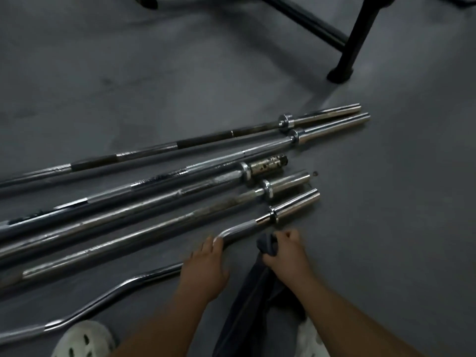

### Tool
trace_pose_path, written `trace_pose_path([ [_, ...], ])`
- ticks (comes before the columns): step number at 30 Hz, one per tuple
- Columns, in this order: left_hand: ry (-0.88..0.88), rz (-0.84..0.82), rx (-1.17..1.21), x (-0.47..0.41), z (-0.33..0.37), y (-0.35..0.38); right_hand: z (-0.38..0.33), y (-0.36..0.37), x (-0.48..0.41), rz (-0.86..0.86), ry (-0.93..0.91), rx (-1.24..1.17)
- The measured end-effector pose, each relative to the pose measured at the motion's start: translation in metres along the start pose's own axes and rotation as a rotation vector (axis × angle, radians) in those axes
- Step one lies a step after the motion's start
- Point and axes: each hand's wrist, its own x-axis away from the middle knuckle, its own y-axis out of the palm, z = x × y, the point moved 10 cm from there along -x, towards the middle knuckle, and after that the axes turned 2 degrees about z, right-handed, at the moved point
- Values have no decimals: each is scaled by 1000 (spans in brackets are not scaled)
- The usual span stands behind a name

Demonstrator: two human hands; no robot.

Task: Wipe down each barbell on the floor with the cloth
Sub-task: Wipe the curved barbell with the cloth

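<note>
Several chrome barbells (195, 161) lie side by side on the grey floor, running from lower left to upper right. Nearest me lies a wavy curl bar (108, 296) with its sleeve (296, 204) at the right. My left hand (204, 269) rests on the curl bar at its bend, with the fingers over the shaft. My right hand (286, 251) grips a bunched dark grey cloth (268, 247) just right of the bar, below the sleeve. The rest of the cloth hangs down between my forearms.
A black metal frame with a footed leg (342, 69) stands at the upper right. My two light-coloured perforated shoes (85, 340) are at the bottom edge. Bare grey floor (399, 202) lies to the right of the bar ends.
</note>
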Motion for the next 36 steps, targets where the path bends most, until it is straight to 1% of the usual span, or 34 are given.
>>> trace_pose_path([
  [2,1,-30,-16,-5,-6,11,1,5,-6,-35,-14,-24],
  [4,2,-77,-26,-6,-15,24,-1,11,-13,-38,-72,-3],
  [6,20,-99,-60,-5,-19,33,-10,12,-23,-5,-178,63],
  [8,35,-101,-66,-3,-20,39,-20,3,-42,83,-255,95],
  [10,26,-104,-46,-2,-21,46,-26,-4,-64,187,-254,106],
  [12,18,-98,-36,-1,-21,49,-31,10,-70,216,-189,199],
  [14,13,-85,-5,-2,-21,51,-38,50,-57,104,-154,314],
  [15,21,-83,-4,-3,-20,52,-39,64,-50,74,-168,360],
  [18,23,-105,-3,-6,-21,56,-34,59,-57,45,-321,513],
  [19,25,-111,-2,-6,-20,58,-26,52,-65,43,-315,545],
  [22,-2,-137,22,-4,-17,58,-15,55,-58,25,-151,568],
  [24,-1,-137,15,-4,-17,58,-22,69,-47,-13,-178,595],
  [26,10,-140,6,-6,-18,57,-18,66,-51,-42,-230,570],
  [29,22,-134,23,-6,-17,55,-13,54,-58,-33,-150,541],
  [30,27,-130,30,-6,-15,54,-23,62,-54,-51,-188,532],
  [32,36,-148,23,-8,-15,54,-42,79,-45,-131,-345,557],
  [33,41,-167,13,-9,-15,54,-41,79,-49,-155,-382,566],
  [34,43,-186,10,-10,-16,54,-33,71,-60,-143,-347,553],
  [36,44,-214,19,-9,-17,53,-11,51,-71,-39,-164,531],
])
